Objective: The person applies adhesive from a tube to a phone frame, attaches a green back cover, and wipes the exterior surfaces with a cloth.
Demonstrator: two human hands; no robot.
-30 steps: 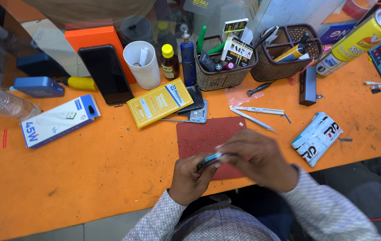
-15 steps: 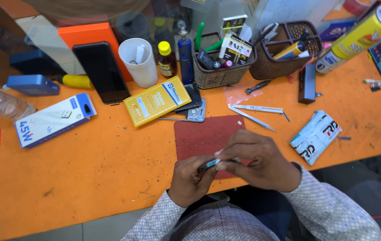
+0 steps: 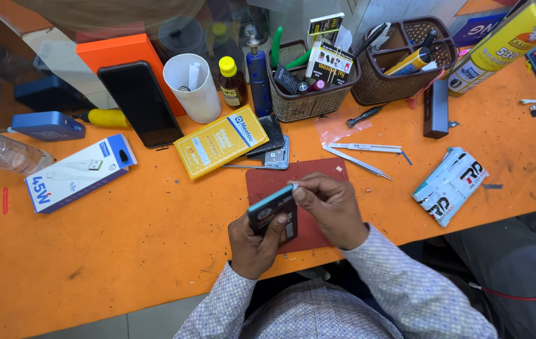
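**Kid:** Over the dark red mat (image 3: 318,179), at the near edge of the orange table (image 3: 142,251), what are the hands doing?

**Helper:** The left hand (image 3: 252,242) is closed around a small phone (image 3: 272,212). The phone has a light blue edge and is tipped up on its side, just above the mat. The right hand (image 3: 331,207) has its fingers pinched together at the phone's top corner. It may be pinching something tiny, but I cannot tell what.

**Kid:** How do you do that well?

**Helper:** I think you hold the phone still with the left hand. Then you move the right fingers slowly and softly, so nothing slips or bends. Keeping it over the mat is smart, so small bits do not roll away.

**Kid:** What boxes are there?

**Helper:** A flat yellow box (image 3: 221,141) lies just behind the mat, a bit to the left. A long white and blue box (image 3: 80,172) lies far to the left. A white packet with black and red marks (image 3: 450,184) lies to the right. A tall yellow spray can (image 3: 506,44) leans at the far right corner. An orange box (image 3: 123,53) stands at the back, with a black phone (image 3: 139,103) leaning on it. Small cards stick up out of a brown basket (image 3: 312,103).
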